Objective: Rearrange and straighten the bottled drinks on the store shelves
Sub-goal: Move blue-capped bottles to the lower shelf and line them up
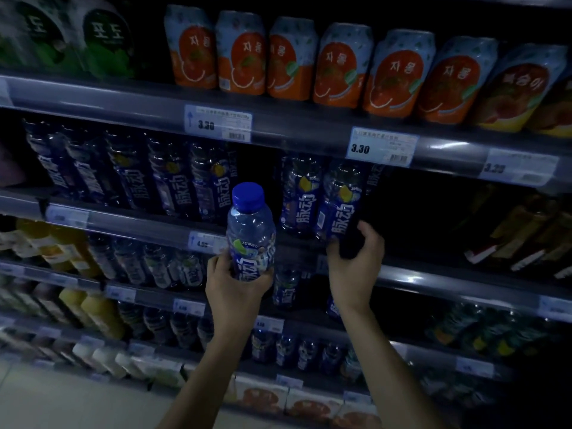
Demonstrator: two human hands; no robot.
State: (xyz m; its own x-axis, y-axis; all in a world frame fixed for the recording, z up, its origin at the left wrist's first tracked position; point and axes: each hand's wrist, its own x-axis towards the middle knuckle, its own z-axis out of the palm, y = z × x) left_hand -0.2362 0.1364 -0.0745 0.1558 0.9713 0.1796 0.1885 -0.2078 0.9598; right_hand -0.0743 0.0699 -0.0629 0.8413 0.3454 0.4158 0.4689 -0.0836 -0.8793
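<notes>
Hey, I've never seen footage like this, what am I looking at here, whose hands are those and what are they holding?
This is a single picture from a camera worn on a person's head, looking at store shelves. No machine is involved, just two bare hands. The left hand holds a blue-capped drink bottle in front of the shelves. The right hand grips the base of a dark bottle on the shelf of matching blue bottles. Orange drink cans stand on the shelf above, with price tags below them.
</notes>
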